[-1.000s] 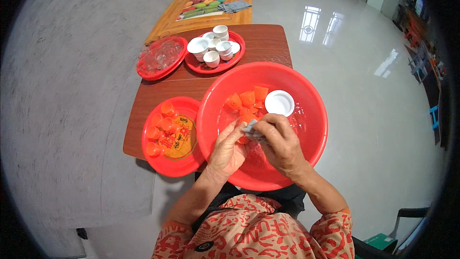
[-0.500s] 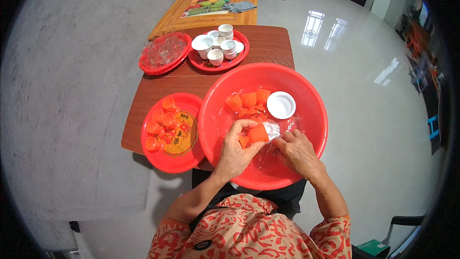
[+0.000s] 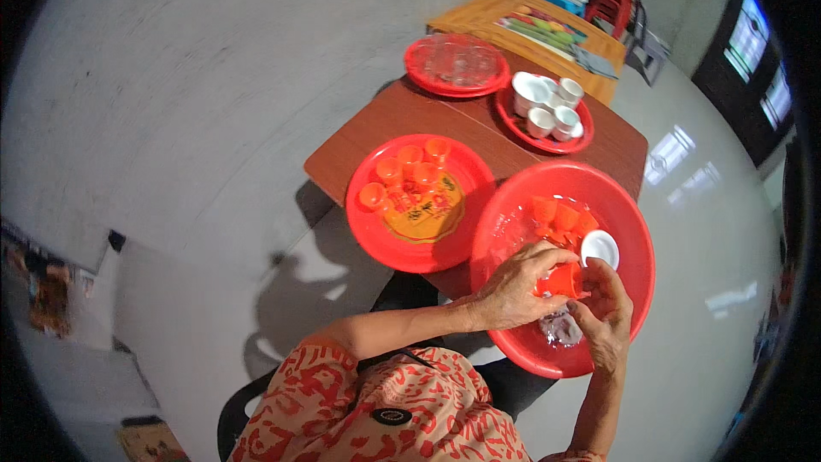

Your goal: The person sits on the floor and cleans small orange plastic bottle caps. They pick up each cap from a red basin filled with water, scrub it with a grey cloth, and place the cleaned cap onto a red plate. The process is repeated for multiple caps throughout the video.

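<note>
Above the water in a big red basin (image 3: 637,325), my left hand (image 3: 517,291) grips an orange cup (image 3: 560,281), its fingers and thumb wrapped round it. My right hand (image 3: 609,316) closes its fingertips and thumb on the other end of the same cup. Beneath my hands a crumpled whitish, clear thing (image 3: 560,327) lies in the water; its kind is unclear. Several more orange cups (image 3: 564,217) sit at the basin's far side, beside a round white dish (image 3: 600,250).
Left of the basin, a red tray (image 3: 369,227) carries several orange cups (image 3: 389,171). Farther back on the brown table (image 3: 359,141) are a red tray of clear glassware (image 3: 457,60) and another of white cups (image 3: 540,122). A wooden table (image 3: 479,8) adjoins behind.
The view has swung left, so the tables shift right in it. My right hand has moved onto the cup in my left hand. The whitish thing now lies below in the water.
</note>
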The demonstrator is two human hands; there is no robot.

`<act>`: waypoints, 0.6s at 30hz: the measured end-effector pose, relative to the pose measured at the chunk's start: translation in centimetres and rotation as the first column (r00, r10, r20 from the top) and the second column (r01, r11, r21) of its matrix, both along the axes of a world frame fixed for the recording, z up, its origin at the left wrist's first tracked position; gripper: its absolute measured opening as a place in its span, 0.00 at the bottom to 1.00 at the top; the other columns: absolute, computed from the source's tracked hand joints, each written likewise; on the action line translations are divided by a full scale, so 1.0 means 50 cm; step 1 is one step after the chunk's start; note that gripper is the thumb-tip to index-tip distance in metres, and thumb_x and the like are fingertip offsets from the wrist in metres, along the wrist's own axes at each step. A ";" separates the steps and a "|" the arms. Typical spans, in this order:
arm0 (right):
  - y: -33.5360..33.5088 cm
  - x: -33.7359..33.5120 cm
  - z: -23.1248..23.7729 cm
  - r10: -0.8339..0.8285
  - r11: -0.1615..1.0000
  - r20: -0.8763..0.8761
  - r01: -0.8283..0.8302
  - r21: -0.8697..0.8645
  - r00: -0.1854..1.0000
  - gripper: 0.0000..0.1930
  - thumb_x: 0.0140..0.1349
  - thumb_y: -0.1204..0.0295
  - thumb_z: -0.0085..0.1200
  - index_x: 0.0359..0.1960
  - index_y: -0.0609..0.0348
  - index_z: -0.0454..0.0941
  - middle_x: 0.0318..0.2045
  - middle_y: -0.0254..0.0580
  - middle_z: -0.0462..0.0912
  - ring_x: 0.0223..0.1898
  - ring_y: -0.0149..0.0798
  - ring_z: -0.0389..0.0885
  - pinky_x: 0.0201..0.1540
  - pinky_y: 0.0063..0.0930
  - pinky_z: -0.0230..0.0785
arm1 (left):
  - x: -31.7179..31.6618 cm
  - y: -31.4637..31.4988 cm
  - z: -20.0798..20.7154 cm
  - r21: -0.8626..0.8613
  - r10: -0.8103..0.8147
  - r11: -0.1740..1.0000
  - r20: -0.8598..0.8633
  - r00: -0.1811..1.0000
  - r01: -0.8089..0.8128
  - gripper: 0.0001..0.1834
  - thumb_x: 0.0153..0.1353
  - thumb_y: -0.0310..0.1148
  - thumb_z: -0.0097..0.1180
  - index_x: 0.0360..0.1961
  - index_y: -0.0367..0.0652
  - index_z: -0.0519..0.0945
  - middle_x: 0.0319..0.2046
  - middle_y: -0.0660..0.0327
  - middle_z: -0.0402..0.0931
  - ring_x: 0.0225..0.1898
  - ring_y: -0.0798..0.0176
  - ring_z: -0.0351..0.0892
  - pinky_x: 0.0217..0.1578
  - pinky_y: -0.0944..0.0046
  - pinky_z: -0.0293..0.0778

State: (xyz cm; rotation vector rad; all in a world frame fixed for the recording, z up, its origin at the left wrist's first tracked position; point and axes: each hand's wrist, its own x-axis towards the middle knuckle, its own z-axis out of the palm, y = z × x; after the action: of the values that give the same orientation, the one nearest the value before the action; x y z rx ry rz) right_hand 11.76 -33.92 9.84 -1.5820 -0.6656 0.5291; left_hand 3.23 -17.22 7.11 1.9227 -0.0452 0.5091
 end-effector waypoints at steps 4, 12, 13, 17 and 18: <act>0.063 0.003 0.031 0.124 0.988 -0.126 -0.112 0.103 0.984 0.31 0.49 0.86 0.59 0.58 0.68 0.65 0.47 0.43 0.75 0.46 0.35 0.75 0.45 0.27 0.75 | -0.028 0.041 0.021 -0.003 0.100 0.995 0.043 0.994 -0.100 0.29 0.47 0.28 0.65 0.52 0.40 0.72 0.49 0.53 0.72 0.55 0.50 0.71 0.57 0.55 0.67; 0.238 0.000 0.053 0.363 0.932 0.210 -0.353 -0.085 0.908 0.32 0.51 0.81 0.61 0.59 0.61 0.64 0.47 0.43 0.78 0.49 0.34 0.75 0.46 0.28 0.70 | -0.104 0.147 0.024 -0.114 0.393 0.916 0.061 0.917 -0.385 0.26 0.46 0.23 0.64 0.48 0.40 0.70 0.43 0.55 0.73 0.47 0.58 0.76 0.46 0.62 0.74; 0.267 -0.003 0.053 0.403 0.915 0.232 -0.386 -0.117 0.885 0.31 0.51 0.80 0.61 0.59 0.62 0.64 0.46 0.45 0.78 0.49 0.36 0.76 0.47 0.29 0.70 | -0.120 0.163 0.024 -0.074 0.449 0.893 0.061 0.891 -0.445 0.26 0.46 0.24 0.64 0.48 0.41 0.70 0.43 0.56 0.73 0.46 0.57 0.76 0.45 0.61 0.74; 0.343 0.003 0.004 0.470 0.883 0.435 -0.407 -0.235 0.768 0.30 0.50 0.78 0.61 0.57 0.63 0.66 0.46 0.50 0.79 0.50 0.46 0.75 0.50 0.35 0.69 | -0.151 0.222 -0.010 0.243 0.639 0.714 0.156 0.753 -0.657 0.27 0.40 0.29 0.71 0.45 0.44 0.75 0.44 0.60 0.73 0.47 0.58 0.73 0.45 0.59 0.69; 0.355 0.005 -0.010 0.469 0.883 0.511 -0.390 -0.260 0.720 0.29 0.50 0.78 0.61 0.57 0.63 0.67 0.46 0.52 0.79 0.50 0.49 0.75 0.50 0.37 0.68 | -0.156 0.233 -0.010 0.394 0.679 0.606 0.197 0.707 -0.691 0.28 0.38 0.31 0.72 0.44 0.45 0.76 0.44 0.60 0.72 0.48 0.56 0.70 0.48 0.57 0.66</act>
State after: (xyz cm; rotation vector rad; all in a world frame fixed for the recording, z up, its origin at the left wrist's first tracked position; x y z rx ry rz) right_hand 12.02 -16.16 9.35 -1.7246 -1.5116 0.4447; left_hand -4.55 -5.59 6.62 2.3574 0.6543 1.1243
